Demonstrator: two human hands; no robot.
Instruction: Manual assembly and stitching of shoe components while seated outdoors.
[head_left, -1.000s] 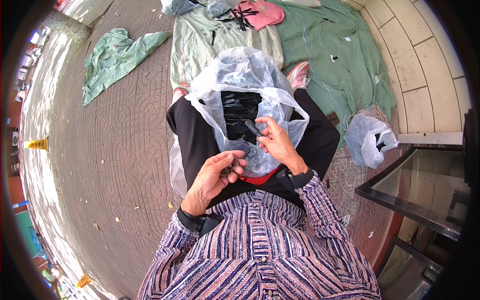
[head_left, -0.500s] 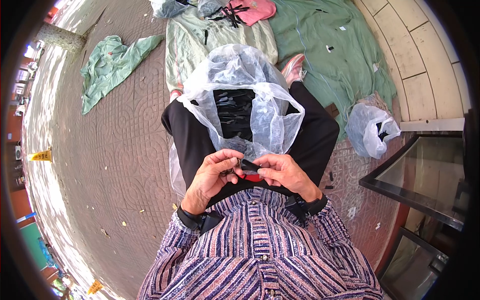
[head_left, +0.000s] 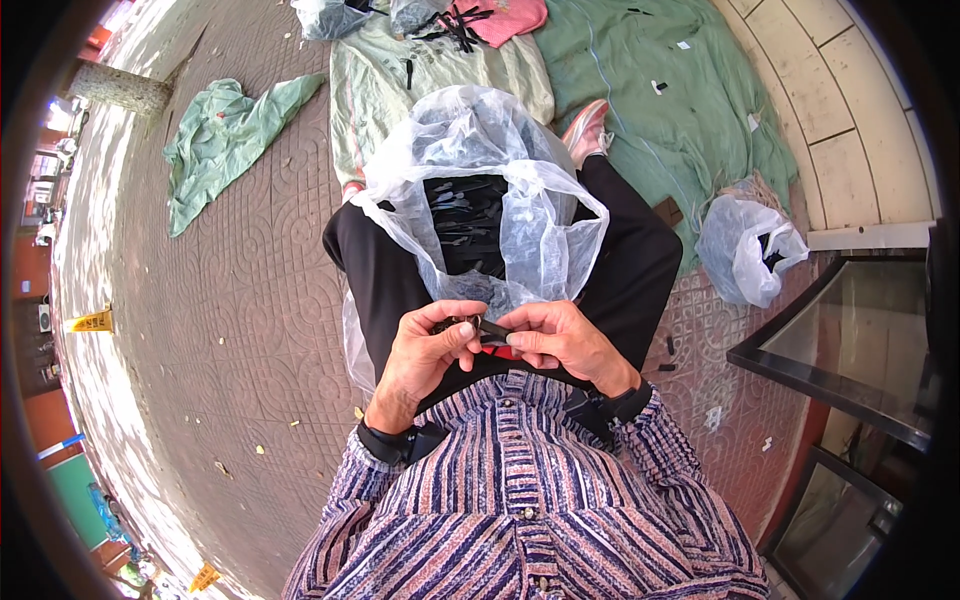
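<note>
Close in front of my waist, both hands meet over a small black strip-like piece point(head_left: 493, 331). My left hand point(head_left: 428, 345) is closed, thumb against fingers, around a small dark metallic-looking item whose kind I cannot make out. The black piece is pinched between thumb and fingers of my right hand point(head_left: 566, 344). Its left end touches or nearly touches what the left hand holds. Beneath the fingers a bit of something red point(head_left: 498, 351) shows. Just beyond, a translucent white plastic bag point(head_left: 535, 235) stands open between my legs, with many flat black pieces point(head_left: 466, 225) inside.
A smaller white plastic bag point(head_left: 745, 250) sits at the right beside black-framed glass panels point(head_left: 840, 340). Pale and green sheets point(head_left: 660, 100) cover the ground ahead, with loose black strips point(head_left: 465, 25) and a pink cloth point(head_left: 515, 20). A crumpled green cloth point(head_left: 225, 130) lies far left.
My hands have drawn slightly closer together, and the black piece has shifted left against the item in my left hand. Less of the red thing shows. The view has turned a little.
</note>
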